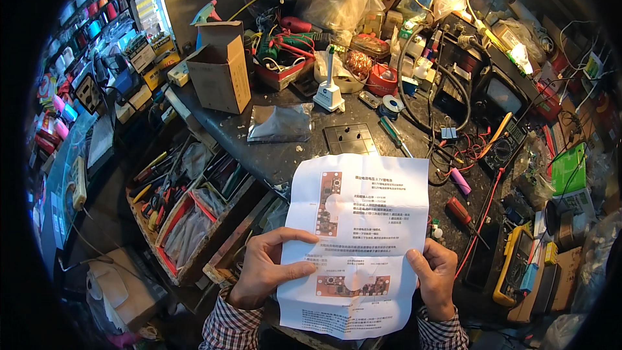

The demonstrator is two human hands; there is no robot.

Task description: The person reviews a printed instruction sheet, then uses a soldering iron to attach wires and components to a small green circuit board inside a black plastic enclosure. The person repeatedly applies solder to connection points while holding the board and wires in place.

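Observation:
A creased white instruction sheet [382,246], printed with text and two pictures of reddish circuit boards, is spread between my hands above the near edge of the bench. My left hand [269,269] grips its left side, with thumb and forefinger lying over the front of the paper. At the right edge my right hand [435,279] pinches the sheet, thumb in front and fingers behind. Just beyond the paper's top lies a black square plate [350,138], partly covered by it. A green-handled screwdriver [395,137] rests beside that plate.
On the dark bench stand an open cardboard box [223,71], a silver pouch [280,123] and a white pen stand [329,94]. To the right are a red screwdriver [463,214], a pink cylindrical cell [460,181] and a yellow multimeter [513,266]. An open drawer [188,220] holds tools.

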